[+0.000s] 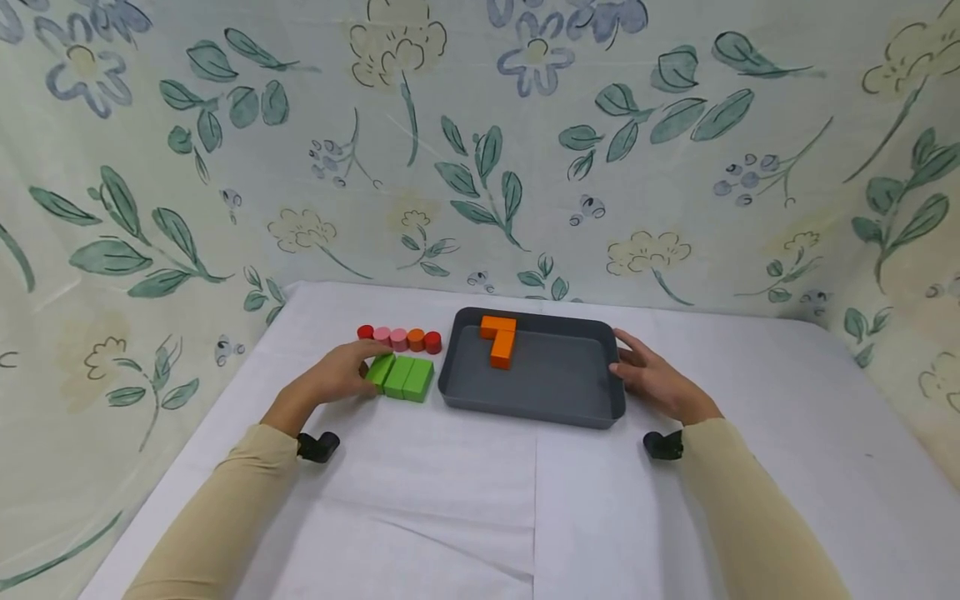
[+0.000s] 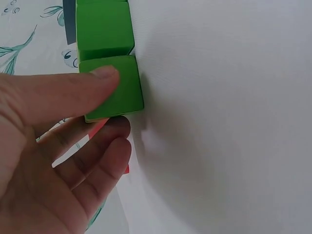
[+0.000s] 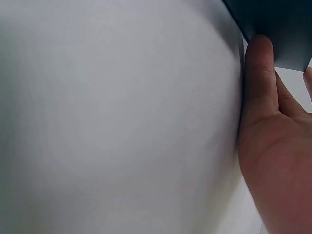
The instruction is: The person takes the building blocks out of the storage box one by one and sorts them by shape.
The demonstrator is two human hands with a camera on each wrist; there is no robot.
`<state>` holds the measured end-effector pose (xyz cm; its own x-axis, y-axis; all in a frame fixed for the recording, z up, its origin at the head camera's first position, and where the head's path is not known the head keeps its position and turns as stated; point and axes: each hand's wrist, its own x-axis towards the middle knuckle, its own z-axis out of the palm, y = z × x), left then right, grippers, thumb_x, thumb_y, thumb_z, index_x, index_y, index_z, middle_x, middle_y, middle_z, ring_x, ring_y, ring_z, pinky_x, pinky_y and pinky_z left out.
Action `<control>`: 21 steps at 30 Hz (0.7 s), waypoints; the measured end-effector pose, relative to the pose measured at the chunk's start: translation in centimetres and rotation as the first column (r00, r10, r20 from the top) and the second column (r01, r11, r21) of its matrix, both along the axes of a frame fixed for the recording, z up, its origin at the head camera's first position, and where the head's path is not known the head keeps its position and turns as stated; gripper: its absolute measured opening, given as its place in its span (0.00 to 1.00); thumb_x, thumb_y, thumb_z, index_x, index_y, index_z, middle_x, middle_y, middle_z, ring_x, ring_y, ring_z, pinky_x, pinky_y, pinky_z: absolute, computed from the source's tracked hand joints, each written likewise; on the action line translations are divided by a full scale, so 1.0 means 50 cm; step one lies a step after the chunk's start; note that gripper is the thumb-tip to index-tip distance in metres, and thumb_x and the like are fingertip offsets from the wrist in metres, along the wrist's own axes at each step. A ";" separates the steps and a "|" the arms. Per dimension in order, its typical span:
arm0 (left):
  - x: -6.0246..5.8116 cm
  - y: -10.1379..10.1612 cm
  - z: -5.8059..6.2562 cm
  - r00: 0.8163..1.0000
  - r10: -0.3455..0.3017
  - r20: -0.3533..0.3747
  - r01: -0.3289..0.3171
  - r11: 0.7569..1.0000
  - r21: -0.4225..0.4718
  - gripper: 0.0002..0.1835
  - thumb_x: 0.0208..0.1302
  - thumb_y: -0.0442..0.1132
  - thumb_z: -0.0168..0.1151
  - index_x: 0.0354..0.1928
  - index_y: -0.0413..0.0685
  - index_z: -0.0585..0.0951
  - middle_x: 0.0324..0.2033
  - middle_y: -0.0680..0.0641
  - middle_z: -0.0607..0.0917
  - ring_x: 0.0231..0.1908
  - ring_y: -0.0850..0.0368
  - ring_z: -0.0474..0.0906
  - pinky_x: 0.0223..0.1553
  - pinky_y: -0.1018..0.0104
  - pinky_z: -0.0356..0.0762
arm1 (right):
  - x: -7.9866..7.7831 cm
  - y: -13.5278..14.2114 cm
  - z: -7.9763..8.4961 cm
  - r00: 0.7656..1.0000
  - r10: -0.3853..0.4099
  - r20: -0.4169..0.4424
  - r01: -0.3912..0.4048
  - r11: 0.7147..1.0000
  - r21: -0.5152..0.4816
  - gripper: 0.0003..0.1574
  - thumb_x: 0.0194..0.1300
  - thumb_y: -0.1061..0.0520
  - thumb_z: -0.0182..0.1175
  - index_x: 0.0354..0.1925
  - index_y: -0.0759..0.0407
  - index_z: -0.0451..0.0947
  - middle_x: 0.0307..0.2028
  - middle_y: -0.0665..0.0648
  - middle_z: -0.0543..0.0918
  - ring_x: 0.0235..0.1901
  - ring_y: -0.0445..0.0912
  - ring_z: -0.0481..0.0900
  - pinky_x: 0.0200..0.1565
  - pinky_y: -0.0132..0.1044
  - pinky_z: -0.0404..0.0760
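Note:
My left hand (image 1: 336, 372) pinches the leftmost green block (image 1: 379, 372) of a row of three, thumb on its near end and other fingers beyond it. In the left wrist view the thumb presses on that block's end face, with the neighbouring green block (image 2: 105, 29) right beside it. My right hand (image 1: 663, 382) rests at the right end of a dark grey tray (image 1: 566, 375), its thumb and fingers loosely extended against the wall. The right wrist view shows the thumb (image 3: 260, 63) touching the tray's side. Orange blocks (image 1: 502, 348) lie inside the tray, forming an angled shape.
Behind the green blocks stands a row of small cylinders: red (image 1: 365, 332), pink (image 1: 399, 339), orange (image 1: 416, 339) and another red (image 1: 432, 342). A white cloth (image 1: 450, 500) covers the table. A floral curtain (image 1: 480, 167) hangs along the back and sides.

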<state>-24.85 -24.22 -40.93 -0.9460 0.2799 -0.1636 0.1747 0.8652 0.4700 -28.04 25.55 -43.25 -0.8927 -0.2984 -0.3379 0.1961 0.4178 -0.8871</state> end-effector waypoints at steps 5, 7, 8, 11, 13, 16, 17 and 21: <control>0.004 0.001 -0.004 1.000 -0.010 -0.002 0.010 1.000 0.010 0.39 0.57 0.32 0.70 0.71 0.48 0.69 0.71 0.40 0.68 0.56 0.43 0.74 0.59 0.48 0.79 | 0.001 0.003 -0.001 1.000 0.010 -0.005 -0.010 1.000 -0.003 0.53 0.74 0.56 0.51 0.79 0.38 0.27 0.79 0.66 0.34 0.77 0.67 0.43 0.75 0.64 0.48; 0.008 0.001 -0.004 1.000 -0.019 -0.001 0.019 0.999 0.026 0.39 0.57 0.31 0.70 0.71 0.48 0.68 0.71 0.40 0.68 0.58 0.42 0.74 0.59 0.47 0.78 | 0.003 0.005 -0.002 1.000 0.018 -0.007 -0.018 1.000 -0.005 0.53 0.74 0.56 0.51 0.79 0.38 0.26 0.79 0.66 0.34 0.77 0.67 0.44 0.75 0.64 0.48; 0.010 0.001 -0.004 1.000 -0.028 -0.007 0.028 0.999 0.031 0.39 0.57 0.31 0.69 0.72 0.48 0.68 0.71 0.39 0.68 0.59 0.41 0.73 0.60 0.45 0.77 | 0.003 0.005 -0.001 1.000 0.020 -0.008 -0.020 1.000 -0.008 0.53 0.74 0.56 0.50 0.79 0.38 0.27 0.79 0.67 0.34 0.77 0.67 0.44 0.75 0.63 0.48; 0.014 0.002 -0.003 0.999 -0.037 -0.015 0.037 0.999 0.036 0.39 0.57 0.30 0.69 0.72 0.49 0.68 0.71 0.39 0.70 0.63 0.40 0.71 0.62 0.42 0.75 | 0.006 0.004 -0.002 1.000 0.022 -0.010 -0.023 1.000 -0.007 0.53 0.74 0.56 0.51 0.79 0.38 0.27 0.79 0.67 0.35 0.78 0.66 0.44 0.75 0.63 0.48; 0.016 0.002 -0.003 0.999 -0.043 -0.029 0.044 0.999 0.031 0.39 0.57 0.30 0.68 0.72 0.49 0.68 0.70 0.40 0.71 0.65 0.39 0.70 0.63 0.41 0.74 | 0.007 0.003 -0.002 1.000 0.023 -0.012 -0.023 1.000 -0.009 0.53 0.74 0.56 0.51 0.79 0.39 0.27 0.79 0.67 0.35 0.78 0.66 0.44 0.75 0.63 0.48; 0.017 0.004 -0.004 0.997 -0.056 -0.054 0.057 0.998 0.020 0.39 0.56 0.29 0.68 0.72 0.48 0.68 0.68 0.39 0.73 0.64 0.39 0.71 0.63 0.40 0.73 | 0.008 0.002 -0.002 1.000 0.019 -0.016 -0.019 1.000 -0.006 0.53 0.74 0.56 0.51 0.79 0.39 0.28 0.79 0.67 0.35 0.78 0.66 0.43 0.75 0.63 0.48; 0.016 0.004 -0.004 0.997 -0.053 -0.057 0.054 0.998 0.021 0.39 0.56 0.29 0.68 0.72 0.48 0.68 0.68 0.39 0.73 0.64 0.39 0.71 0.63 0.40 0.74 | 0.008 0.002 -0.002 1.000 0.019 -0.017 -0.019 1.000 -0.007 0.53 0.74 0.56 0.51 0.79 0.40 0.28 0.79 0.67 0.34 0.78 0.66 0.43 0.75 0.62 0.48; 0.014 0.008 -0.003 0.997 -0.048 -0.066 0.050 0.999 0.021 0.38 0.56 0.29 0.67 0.71 0.47 0.69 0.69 0.39 0.72 0.64 0.39 0.71 0.62 0.41 0.75 | 0.009 0.005 0.000 1.000 0.016 -0.018 -0.017 1.000 -0.012 0.53 0.74 0.56 0.51 0.79 0.40 0.27 0.79 0.66 0.34 0.78 0.66 0.43 0.75 0.62 0.47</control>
